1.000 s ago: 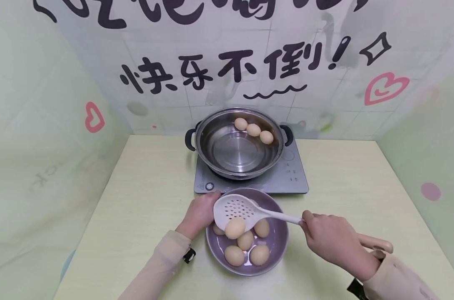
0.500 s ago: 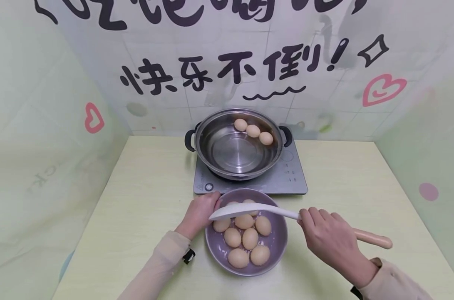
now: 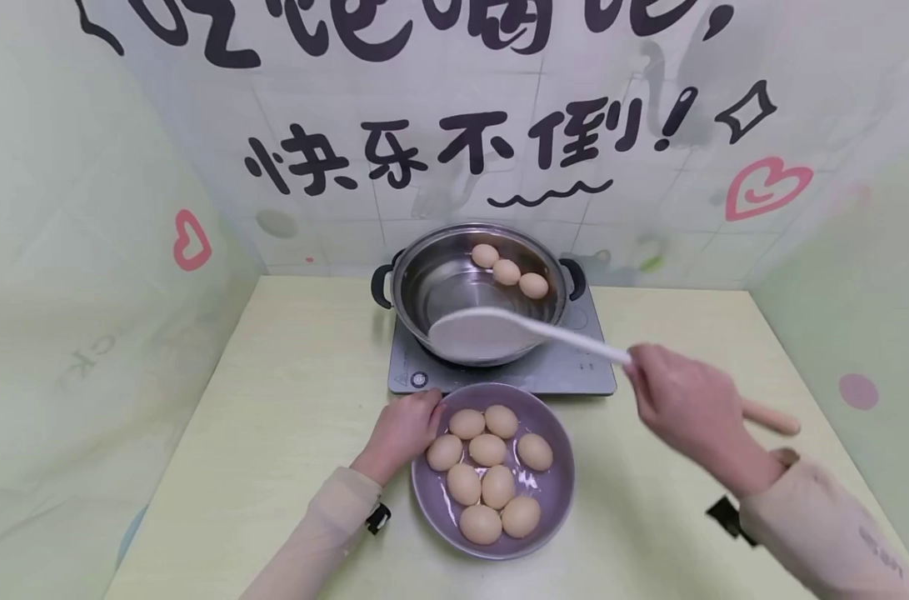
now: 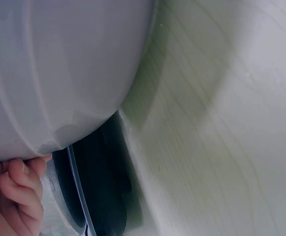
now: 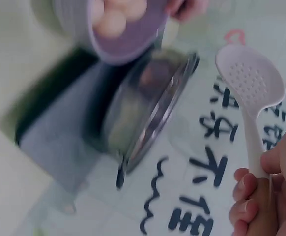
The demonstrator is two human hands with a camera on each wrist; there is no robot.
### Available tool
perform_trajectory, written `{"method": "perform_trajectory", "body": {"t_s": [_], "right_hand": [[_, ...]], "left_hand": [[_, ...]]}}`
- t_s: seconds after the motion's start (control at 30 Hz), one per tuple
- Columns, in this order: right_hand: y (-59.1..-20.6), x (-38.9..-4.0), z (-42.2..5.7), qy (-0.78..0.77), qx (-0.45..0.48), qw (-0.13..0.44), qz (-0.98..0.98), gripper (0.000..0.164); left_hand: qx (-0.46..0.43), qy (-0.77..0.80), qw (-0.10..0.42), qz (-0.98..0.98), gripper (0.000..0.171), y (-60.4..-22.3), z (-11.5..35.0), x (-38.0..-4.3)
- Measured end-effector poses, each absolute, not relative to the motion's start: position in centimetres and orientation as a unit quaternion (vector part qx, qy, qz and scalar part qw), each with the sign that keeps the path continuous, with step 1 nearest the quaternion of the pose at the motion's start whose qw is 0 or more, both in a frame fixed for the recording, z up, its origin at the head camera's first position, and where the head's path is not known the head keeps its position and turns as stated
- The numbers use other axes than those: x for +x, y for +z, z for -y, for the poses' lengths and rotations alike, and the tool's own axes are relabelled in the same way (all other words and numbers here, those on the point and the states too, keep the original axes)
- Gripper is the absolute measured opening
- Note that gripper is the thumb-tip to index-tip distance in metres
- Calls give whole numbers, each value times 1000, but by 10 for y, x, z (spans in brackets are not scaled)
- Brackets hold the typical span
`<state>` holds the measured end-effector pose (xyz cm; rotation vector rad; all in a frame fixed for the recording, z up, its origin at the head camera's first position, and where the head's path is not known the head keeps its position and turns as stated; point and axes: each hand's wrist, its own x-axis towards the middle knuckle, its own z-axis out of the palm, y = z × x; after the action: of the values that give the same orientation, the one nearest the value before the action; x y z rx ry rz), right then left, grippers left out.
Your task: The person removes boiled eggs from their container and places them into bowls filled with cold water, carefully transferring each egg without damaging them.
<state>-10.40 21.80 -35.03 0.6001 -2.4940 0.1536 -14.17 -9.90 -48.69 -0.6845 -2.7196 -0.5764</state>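
My right hand (image 3: pixel 690 408) grips the wooden-ended handle of a white skimmer (image 3: pixel 484 332), its holed head raised over the front of the steel pot (image 3: pixel 442 279) in the head view. No egg lies on that head (image 5: pixel 251 76) in the right wrist view. Three eggs (image 3: pixel 506 272) rest in the pot, along its back right wall. In front stands a purple bowl (image 3: pixel 551 500) holding several brown eggs (image 3: pixel 487 450). My left hand (image 3: pixel 402 433) holds the bowl's left rim; curled fingers (image 4: pixel 22 189) show against it in the left wrist view.
Under the pot is a flat grey induction cooker (image 3: pixel 589 367), just behind the bowl. The pot's black side handles (image 3: pixel 380 286) stick out left and right. Printed wall sheets (image 3: pixel 424 200) enclose the pale wooden table (image 3: pixel 289 367) at the back and both sides.
The skimmer carried an egg over the bowl, tipped it in among the others, then rose forward to the pot with my right hand. My left hand stays at the bowl's rim.
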Motion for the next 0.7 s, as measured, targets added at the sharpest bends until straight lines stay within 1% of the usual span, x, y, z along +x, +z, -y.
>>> {"method": "perform_trajectory", "body": {"t_s": [0.1,0.23,0.33,0.5,0.7], "right_hand": [[-340,-139,-227,17,229,334,914,20],[-336,-183,-236,-57,242,406,879,26],[-336,-205,-239,-97,256,436,857,26],[-340,-225,-238,-129,275,442,844,20],[-341,-237,-233,-143,303,443,832,23]], "left_hand": [[-241,-194,148,939,17,-486,100,-142],[-243,-188,152,940,17,-486,101,-141],[-245,-191,151,938,16,-487,101,-138],[-245,-193,148,939,16,-490,100,-136],[-248,-190,152,938,15,-487,101,-138]]}}
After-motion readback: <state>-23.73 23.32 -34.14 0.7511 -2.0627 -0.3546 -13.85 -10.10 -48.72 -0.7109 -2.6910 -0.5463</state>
